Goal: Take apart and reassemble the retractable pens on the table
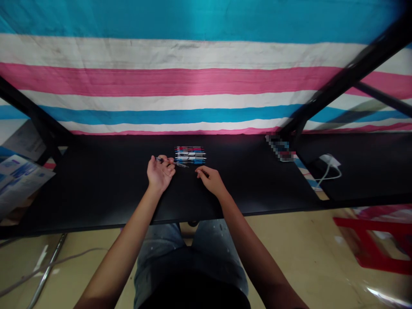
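Observation:
Several pens lie side by side in a stack of rows on the black table, with red, white and blue barrels. My left hand is turned palm up just left of them, its fingers curled around another pen. That pen points to the right, its clear end close to the lowest of the row. Below the right end of the row is my right hand, thumb and fingertips drawn together. Whether anything small is between those fingertips I cannot tell.
A blurred-out phone-like object lies at the table's right back. Papers stand at the far left. A white cable rests on the neighbouring table. Black metal bars slant up beside the striped sheet. A red stool is on the floor.

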`<state>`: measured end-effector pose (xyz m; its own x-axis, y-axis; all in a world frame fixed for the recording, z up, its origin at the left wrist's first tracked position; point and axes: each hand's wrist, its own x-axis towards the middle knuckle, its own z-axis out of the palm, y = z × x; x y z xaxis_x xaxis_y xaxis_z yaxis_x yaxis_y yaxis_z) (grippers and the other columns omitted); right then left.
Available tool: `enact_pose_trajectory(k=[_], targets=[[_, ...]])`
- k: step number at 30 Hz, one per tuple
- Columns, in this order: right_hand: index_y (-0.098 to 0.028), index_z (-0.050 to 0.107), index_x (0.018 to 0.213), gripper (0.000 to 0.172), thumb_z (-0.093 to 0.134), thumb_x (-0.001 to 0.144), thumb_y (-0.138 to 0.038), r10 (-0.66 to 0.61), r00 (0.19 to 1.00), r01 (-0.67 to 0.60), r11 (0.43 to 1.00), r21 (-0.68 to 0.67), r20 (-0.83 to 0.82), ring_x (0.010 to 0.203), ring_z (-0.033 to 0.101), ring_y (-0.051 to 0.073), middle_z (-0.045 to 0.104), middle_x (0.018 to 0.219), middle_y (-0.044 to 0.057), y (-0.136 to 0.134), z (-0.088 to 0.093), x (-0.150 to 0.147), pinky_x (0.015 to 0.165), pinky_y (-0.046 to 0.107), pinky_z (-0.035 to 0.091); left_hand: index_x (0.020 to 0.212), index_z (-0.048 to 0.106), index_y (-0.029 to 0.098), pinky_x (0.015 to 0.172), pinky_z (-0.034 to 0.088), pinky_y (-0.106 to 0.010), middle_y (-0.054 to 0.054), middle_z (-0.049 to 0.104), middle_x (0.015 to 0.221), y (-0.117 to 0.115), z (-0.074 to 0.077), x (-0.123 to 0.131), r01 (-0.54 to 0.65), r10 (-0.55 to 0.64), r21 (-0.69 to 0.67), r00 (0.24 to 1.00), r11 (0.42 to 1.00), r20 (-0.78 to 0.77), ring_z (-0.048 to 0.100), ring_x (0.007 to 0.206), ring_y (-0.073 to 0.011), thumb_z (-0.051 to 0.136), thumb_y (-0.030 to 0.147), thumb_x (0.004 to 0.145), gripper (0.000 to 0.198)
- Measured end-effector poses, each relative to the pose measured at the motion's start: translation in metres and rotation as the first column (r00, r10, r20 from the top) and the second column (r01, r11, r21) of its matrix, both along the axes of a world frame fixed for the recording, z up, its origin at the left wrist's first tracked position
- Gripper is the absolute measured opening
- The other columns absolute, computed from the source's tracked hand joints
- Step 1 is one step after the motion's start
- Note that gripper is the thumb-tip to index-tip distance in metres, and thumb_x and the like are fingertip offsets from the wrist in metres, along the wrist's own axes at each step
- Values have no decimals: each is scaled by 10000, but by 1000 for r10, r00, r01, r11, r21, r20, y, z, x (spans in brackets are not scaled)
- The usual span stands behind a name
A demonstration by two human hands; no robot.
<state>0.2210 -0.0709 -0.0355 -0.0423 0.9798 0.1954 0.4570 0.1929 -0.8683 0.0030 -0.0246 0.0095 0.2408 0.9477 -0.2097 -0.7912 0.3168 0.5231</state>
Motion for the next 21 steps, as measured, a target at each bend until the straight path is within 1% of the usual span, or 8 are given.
enact_pose_trajectory(k=[3,10,13,17,21], targets=[[-205,697,902,206,528,951,-312,-6,1000,6,1000,1,-3,689,615,169,677,735,13,0,-1,0,680,281,435,757,551,183,402,310,-195,-85,573,779,0,0,0,13,-13,-1,1000,1000,-4,442,512,-119,273,476,1029,488],[-211,698,899,218,521,957,-324,1,1000,-1,1000,2,1,695,618,171,672,737,12,0,-1,0,689,283,441,686,506,174,388,296,-187,-59,517,723,2,-2,-5,-43,45,-35,996,998,77,371,459,-92,250,381,1015,466],[-210,697,892,219,521,956,-323,-1,1000,1,1000,5,10,688,613,170,672,733,12,0,-1,0,680,283,436,669,475,180,387,290,-199,-52,505,712,3,-3,-5,-52,56,-66,996,996,68,361,451,-95,248,398,1003,459],[-208,696,896,218,520,954,-322,5,1000,-5,1000,-1,3,689,617,174,677,738,16,1,-2,0,676,284,437,687,460,195,405,317,-222,-47,494,697,4,-4,-4,-76,81,-116,996,990,36,381,463,-116,243,460,988,457],[-207,698,907,221,519,954,-328,5,1000,-5,1000,-1,-3,699,624,178,679,744,19,0,-2,0,682,285,441,719,468,198,424,332,-234,-43,492,701,4,-5,-3,-51,56,-125,998,991,33,401,480,-127,247,460,978,430]])
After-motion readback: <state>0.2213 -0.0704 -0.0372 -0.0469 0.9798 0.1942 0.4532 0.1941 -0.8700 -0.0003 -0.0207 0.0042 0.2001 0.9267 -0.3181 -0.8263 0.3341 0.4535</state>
